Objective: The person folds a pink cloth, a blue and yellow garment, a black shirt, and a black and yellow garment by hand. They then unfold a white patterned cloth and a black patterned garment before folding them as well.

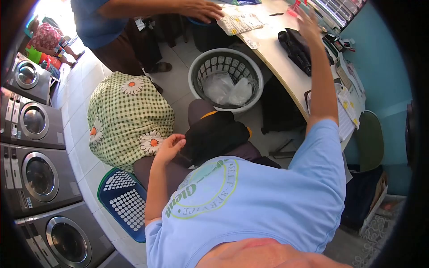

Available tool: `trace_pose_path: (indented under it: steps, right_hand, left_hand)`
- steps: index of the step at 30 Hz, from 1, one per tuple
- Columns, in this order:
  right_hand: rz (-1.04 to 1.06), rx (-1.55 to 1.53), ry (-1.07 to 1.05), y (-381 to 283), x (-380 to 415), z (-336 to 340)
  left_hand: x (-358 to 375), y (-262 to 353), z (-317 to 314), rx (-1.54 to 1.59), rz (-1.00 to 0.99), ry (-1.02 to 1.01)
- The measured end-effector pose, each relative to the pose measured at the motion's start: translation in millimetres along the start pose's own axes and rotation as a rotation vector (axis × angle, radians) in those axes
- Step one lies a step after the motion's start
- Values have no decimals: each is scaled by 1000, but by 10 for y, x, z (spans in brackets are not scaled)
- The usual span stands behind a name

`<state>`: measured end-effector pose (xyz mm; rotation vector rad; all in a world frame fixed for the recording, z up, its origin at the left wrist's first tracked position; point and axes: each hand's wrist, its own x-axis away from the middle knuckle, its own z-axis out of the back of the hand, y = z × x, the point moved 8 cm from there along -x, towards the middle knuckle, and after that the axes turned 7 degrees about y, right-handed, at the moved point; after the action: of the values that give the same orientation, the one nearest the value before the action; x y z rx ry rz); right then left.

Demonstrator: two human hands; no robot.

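My left hand (172, 147) hovers by my lap with its fingers loosely bent and apart, nothing in it. Beside it, a folded black garment (214, 138) with orange trim lies across my thighs. To the left bulges a large green-checked cloth bundle (132, 116) with daisies, close to my left hand. My right hand (309, 24) reaches up over the table, slightly blurred, fingers spread. Just beyond its fingers is a small red and clear object (293, 9). A black folded item (295, 51) lies on the table next to my right forearm.
A grey basket (194, 89) holding clear plastic bags stands ahead. A blue basket (127, 207) sits at my left. Front-loading washers (39, 176) line the left. Across the table (268, 49), another person's hand (201, 10) rests by a patterned cloth (241, 23). Papers (346, 114) lie right.
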<state>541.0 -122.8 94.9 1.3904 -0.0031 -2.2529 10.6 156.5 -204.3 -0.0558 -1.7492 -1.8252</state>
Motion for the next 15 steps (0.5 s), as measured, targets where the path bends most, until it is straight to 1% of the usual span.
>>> trace_pose_path:
  steps: [1,2,3,4,5,6,8,9,11,13,14,15]
  right_hand:
    - [-120,-10,-222,321,173,21]
    - [-206,-59,-491,825,387,-279]
    - [-195,41,-575,1096,569,-94]
    - [-91,112,-385,1494,858,-74]
    - [-293,151,-650,1903,1235,-130]
    - [-319,7,-828,2534,1710,-546]
    - [-457,-51,-1016,2769,2127,-232]
    - [-533,-78,-983,2943,2281,-152]
    - [-622,-318,-853,2496,2236,295]
    - [-638,-595,-817,1597,2006,746]
    - [-414,-671,-786,930,1754,1109]
    - [-192,-742,-745,259,1571,1442]
  left_hand:
    - [-19,-151,43,-54,6,3]
    - [-44,-278,64,-107,11,7]
    - [-69,-340,79,-111,-4,29]
    - [-83,-394,100,-115,-19,52]
    - [-95,-471,123,-120,-30,77]
    - [-166,-570,140,-166,-80,141]
    - [-336,-739,104,-263,-170,275]
    - [-346,-797,-22,-189,-112,205]
    - [-368,-874,-277,-40,0,70]
    - [-409,-1016,-357,-127,119,-15]
    - [-413,-1086,-399,-167,179,-60]
    - [-301,-902,-379,-145,251,-42]
